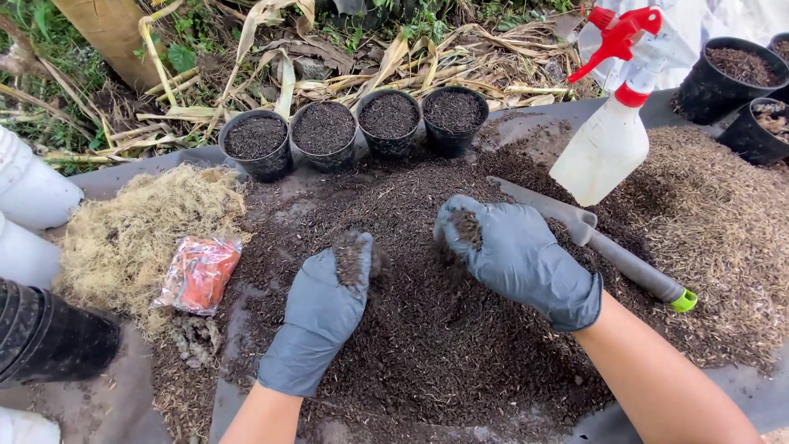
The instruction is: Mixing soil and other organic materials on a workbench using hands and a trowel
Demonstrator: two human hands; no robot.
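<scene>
left hand (316, 316) fingertips sunk in the dark soil pile (427, 345), hidden | right hand (514, 259) fingertips curled under, grip unclear | black pots (740, 78) at right cut by edge | white containers (29, 197) at left cut off | orange packet (199, 273) contents too blurred to tell | trowel (604, 247) blade partly behind right hand

Four soil-filled black pots (353, 131) stand behind, with a spray bottle (612, 140), trowel (604, 245) and orange packet (199, 274).

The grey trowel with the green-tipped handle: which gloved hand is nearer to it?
Right. The right hand lies in the dark soil mix just beside the trowel, almost touching it; the left hand is farther off, beyond the right hand.
</scene>
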